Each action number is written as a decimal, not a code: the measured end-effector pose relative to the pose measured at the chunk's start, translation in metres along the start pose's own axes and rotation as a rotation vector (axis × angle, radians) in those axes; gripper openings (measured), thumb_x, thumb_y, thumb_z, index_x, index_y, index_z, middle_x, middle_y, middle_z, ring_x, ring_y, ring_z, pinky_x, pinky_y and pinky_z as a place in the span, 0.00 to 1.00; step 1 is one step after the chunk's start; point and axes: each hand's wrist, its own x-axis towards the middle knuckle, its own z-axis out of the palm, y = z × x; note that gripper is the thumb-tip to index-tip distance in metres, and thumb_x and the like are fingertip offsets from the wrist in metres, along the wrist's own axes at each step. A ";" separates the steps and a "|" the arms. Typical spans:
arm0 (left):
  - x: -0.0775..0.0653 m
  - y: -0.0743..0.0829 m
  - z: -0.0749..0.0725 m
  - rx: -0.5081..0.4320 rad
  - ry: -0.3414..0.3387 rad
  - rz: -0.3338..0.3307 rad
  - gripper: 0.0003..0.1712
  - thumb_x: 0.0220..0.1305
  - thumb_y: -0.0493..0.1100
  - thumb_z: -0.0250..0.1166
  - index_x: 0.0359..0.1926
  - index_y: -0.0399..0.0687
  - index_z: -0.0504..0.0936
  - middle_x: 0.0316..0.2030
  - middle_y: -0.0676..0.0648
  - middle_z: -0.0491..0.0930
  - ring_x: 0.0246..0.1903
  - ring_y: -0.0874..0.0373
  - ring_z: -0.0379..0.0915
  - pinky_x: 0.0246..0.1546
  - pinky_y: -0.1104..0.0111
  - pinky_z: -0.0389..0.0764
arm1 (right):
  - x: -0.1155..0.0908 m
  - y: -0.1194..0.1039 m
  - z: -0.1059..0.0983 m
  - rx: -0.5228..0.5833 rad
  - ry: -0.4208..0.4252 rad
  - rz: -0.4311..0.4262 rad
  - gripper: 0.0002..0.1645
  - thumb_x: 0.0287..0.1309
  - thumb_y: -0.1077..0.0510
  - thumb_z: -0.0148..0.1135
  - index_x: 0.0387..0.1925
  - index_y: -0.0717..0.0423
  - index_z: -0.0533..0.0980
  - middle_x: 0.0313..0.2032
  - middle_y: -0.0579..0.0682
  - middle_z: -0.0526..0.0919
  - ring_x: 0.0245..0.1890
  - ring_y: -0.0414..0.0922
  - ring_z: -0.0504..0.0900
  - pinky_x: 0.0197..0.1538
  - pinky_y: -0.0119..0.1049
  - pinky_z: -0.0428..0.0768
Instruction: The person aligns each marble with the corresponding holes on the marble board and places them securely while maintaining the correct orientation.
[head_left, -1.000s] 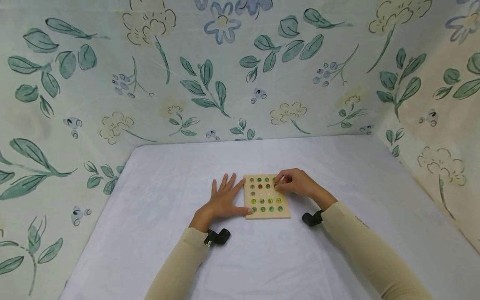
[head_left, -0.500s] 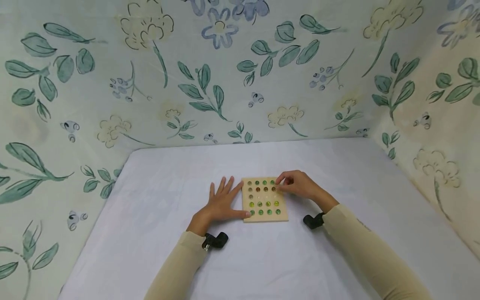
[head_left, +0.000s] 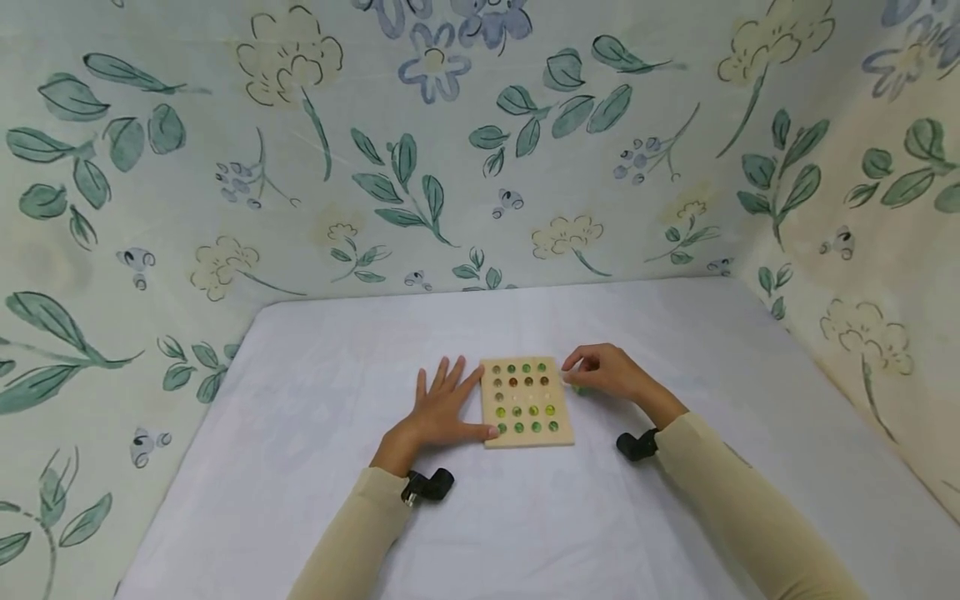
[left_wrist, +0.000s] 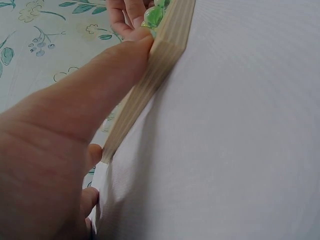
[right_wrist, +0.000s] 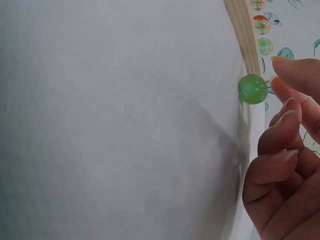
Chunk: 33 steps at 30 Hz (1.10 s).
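Observation:
A square wooden board (head_left: 527, 438) lies on the table, with rows of glass marbles in its holes. Green, yellow-green and reddish-brown marbles (head_left: 528, 382) show, and several holes in the middle row are bare. My left hand (head_left: 438, 414) is spread along the board's left side. Its thumb rests on the near left corner and its index fingertip is at the far left one. Just right of the board is my right hand (head_left: 606, 372), thumb and index finger parted, the other fingers bent. A loose green marble (right_wrist: 253, 89) sits close by its fingertips, partly covered in the head view.
The board stands on a white cloth-covered table (head_left: 360, 350). Floral cloth (head_left: 420, 167) hangs behind and at both sides. A small black camera (head_left: 429, 486) is strapped to the left wrist, another black camera (head_left: 637, 445) to the right.
My right hand has left the right-hand reddish-brown marble in the second row and moved right, off the board. The left hand keeps its place. The head view has shifted slightly.

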 end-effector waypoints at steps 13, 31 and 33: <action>-0.002 0.000 0.000 -0.005 0.015 -0.003 0.62 0.47 0.80 0.60 0.77 0.62 0.46 0.76 0.44 0.36 0.74 0.45 0.22 0.67 0.43 0.22 | -0.001 0.008 -0.001 0.007 -0.005 0.012 0.09 0.56 0.53 0.69 0.38 0.50 0.83 0.26 0.49 0.77 0.26 0.46 0.71 0.28 0.35 0.70; 0.000 -0.002 0.004 0.000 0.010 0.000 0.63 0.46 0.81 0.58 0.77 0.64 0.44 0.76 0.46 0.35 0.74 0.46 0.21 0.66 0.43 0.21 | -0.001 0.013 0.001 -0.001 -0.027 0.017 0.09 0.55 0.56 0.69 0.36 0.55 0.81 0.24 0.48 0.75 0.26 0.44 0.71 0.29 0.33 0.70; -0.001 -0.002 0.004 -0.002 0.011 0.003 0.63 0.46 0.81 0.58 0.77 0.63 0.44 0.76 0.45 0.35 0.74 0.46 0.21 0.66 0.43 0.21 | -0.001 0.013 0.001 -0.006 -0.025 0.020 0.08 0.55 0.56 0.69 0.35 0.55 0.81 0.24 0.47 0.75 0.26 0.43 0.71 0.29 0.33 0.70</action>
